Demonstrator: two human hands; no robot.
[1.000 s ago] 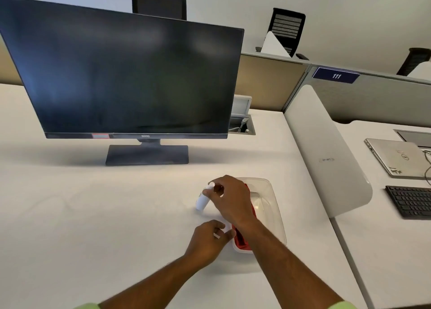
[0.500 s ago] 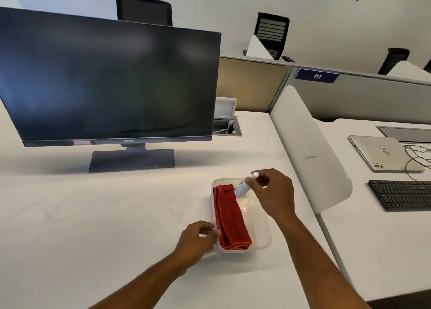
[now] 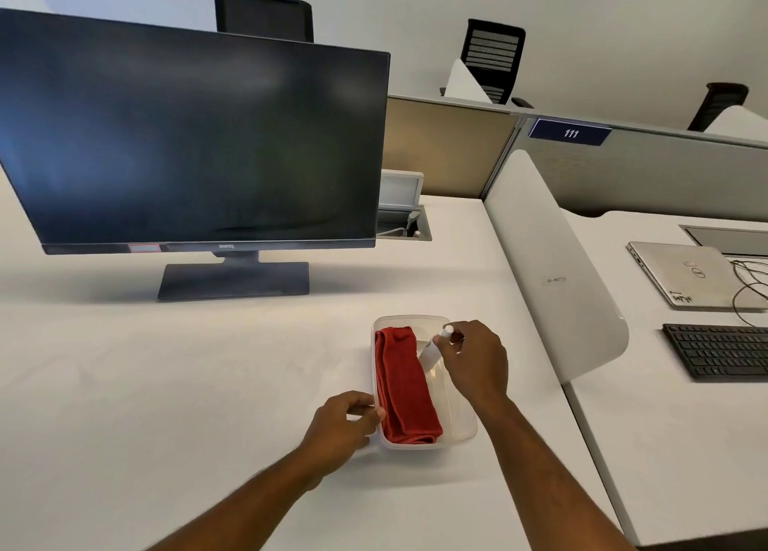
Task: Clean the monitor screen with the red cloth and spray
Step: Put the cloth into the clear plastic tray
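Observation:
A black monitor (image 3: 195, 143) stands on the white desk at the left, its screen dark. In front of it to the right sits a clear plastic container (image 3: 459, 426) with a folded red cloth (image 3: 405, 388) lying along its left side. My right hand (image 3: 478, 359) pinches a small white spray bottle (image 3: 432, 353) by its top, tilted, its base inside the container beside the cloth. My left hand (image 3: 345, 430) grips the container's near left rim.
A white curved divider (image 3: 552, 284) rises at the desk's right edge. Beyond it lie a closed silver laptop (image 3: 685, 276), cables and a black keyboard (image 3: 723, 351). A cable box (image 3: 403, 218) is set into the desk behind the monitor. Office chairs stand past the partitions.
My right hand carried the spray bottle from the desk left of the container to over its right half and lowered it in beside the cloth. My left hand kept its hold on the rim.

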